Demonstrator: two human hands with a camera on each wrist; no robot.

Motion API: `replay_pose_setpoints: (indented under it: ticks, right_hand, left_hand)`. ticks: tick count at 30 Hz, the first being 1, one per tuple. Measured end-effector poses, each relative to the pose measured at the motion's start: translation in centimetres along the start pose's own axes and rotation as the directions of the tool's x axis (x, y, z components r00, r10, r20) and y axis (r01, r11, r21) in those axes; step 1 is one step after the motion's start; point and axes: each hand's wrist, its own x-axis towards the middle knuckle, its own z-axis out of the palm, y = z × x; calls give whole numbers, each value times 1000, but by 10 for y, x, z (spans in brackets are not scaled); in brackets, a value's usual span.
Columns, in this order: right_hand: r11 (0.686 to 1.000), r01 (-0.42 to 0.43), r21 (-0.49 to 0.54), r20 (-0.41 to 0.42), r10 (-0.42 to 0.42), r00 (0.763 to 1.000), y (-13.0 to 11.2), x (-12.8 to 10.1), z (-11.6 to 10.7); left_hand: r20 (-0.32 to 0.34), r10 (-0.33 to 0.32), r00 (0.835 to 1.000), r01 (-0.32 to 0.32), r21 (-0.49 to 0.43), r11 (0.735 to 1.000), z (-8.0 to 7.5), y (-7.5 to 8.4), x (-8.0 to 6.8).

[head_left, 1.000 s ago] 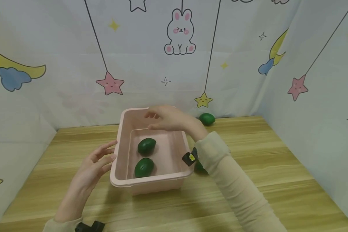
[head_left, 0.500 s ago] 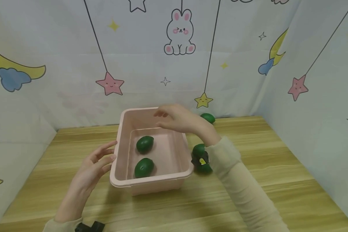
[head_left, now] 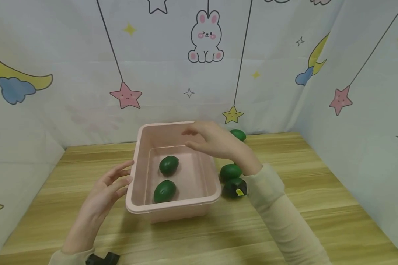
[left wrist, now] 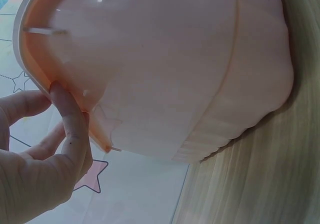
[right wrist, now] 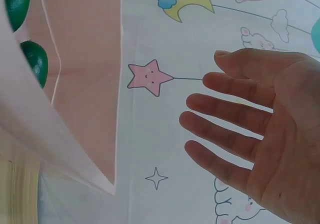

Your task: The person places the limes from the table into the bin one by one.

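Note:
A pale pink plastic bin (head_left: pixel 179 201) stands on the table with two glossy dark green oval fruits, like limes or avocados, lying inside: one nearer fruit (head_left: pixel 164 191) and one farther fruit (head_left: pixel 168 165). My left hand (head_left: pixel 107 187) touches the bin's left rim with its fingertips; in the left wrist view its fingers (left wrist: pixel 72 126) lie at and under the lip. Above the bin's back right side hovers my right hand (head_left: pixel 213 140), fingers spread and slightly bent, holding nothing. The right wrist view shows its bare palm (right wrist: pixel 287 169).
Right of the bin, several more green fruits lie on the wooden table (head_left: pixel 302 184): one fruit (head_left: pixel 230 172), another fruit (head_left: pixel 233 188) partly behind the wrist camera, and a far fruit (head_left: pixel 238 134) by the back curtain (head_left: pixel 166 73). Printed curtains surround the table.
My right hand has drawn back rightward over the bin, uncovering green fruits beside it. The farther fruit in the bin has rocked slightly. My left hand has stayed in place.

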Motion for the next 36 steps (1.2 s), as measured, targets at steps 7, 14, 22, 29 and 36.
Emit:
replay_pose_setpoints:
  ticks: [7,14,22,29,36]
  right_hand:
    - [999,47,-2,-68,-47,997,0,-12,7]
    - [998,43,54,-125,-36,991,4,-23,18]
    - [994,37,100,-181,-19,983,9,-36,26]
    - [984,20,179,-205,18,979,15,-44,35]
    - [966,-22,258,-204,77,976,19,-53,43]
  left_hand:
    - [-9,-9,1000,9,12,1000,0,1,-1]
    - [-8,-8,1000,8,11,1000,0,0,0]
    - [-14,-15,1000,16,19,1000,0,0,1]
    - [-5,-21,1000,21,11,1000,0,1,-1]
    - [1,-29,1000,29,12,1000,0,2,-2]
